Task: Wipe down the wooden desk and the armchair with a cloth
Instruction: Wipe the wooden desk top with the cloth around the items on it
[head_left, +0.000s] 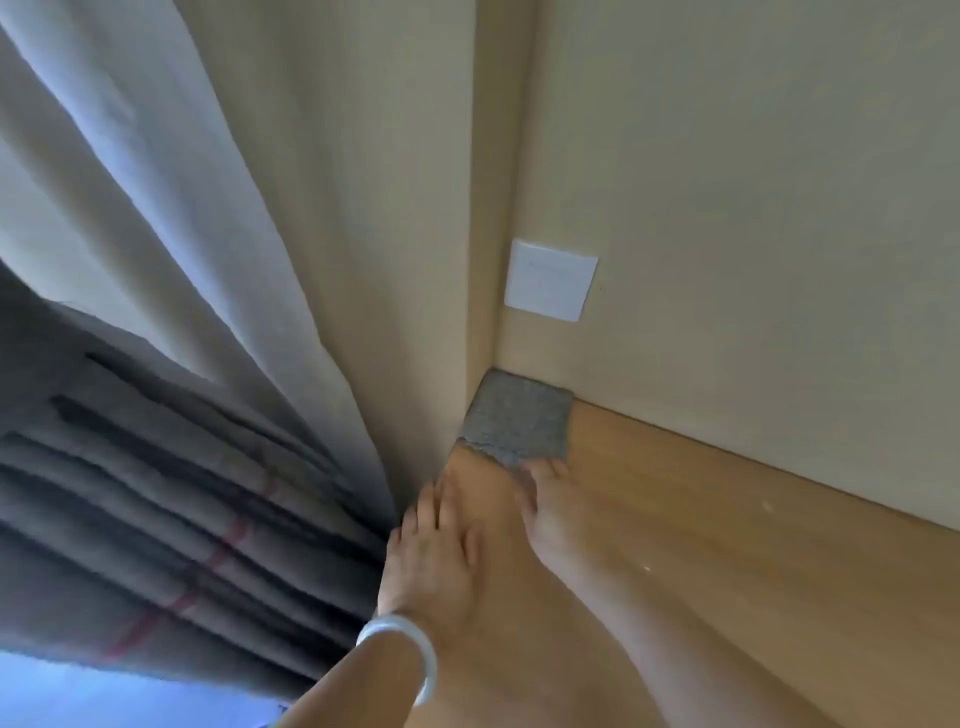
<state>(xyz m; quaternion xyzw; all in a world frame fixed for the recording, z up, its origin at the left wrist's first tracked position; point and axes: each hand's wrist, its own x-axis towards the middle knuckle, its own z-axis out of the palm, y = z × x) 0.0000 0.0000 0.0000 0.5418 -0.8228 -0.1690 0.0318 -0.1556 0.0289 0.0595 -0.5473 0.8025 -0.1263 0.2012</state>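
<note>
A grey cloth (519, 418) lies flat on the wooden desk (727, 545), pushed into the far corner where two beige walls meet. My left hand (436, 545), with a white bangle on its wrist, lies flat on the desk with straight fingers reaching the cloth's near left corner. My right hand (550, 512) also lies flat, its fingertips pressing on the cloth's near edge. The armchair is not in view.
A pale curtain (171, 249) hangs close along the desk's left edge, with darker pleated folds (156, 493) below it. A white wall plate (551, 279) sits on the right wall just above the cloth. Bare wood runs right along the wall.
</note>
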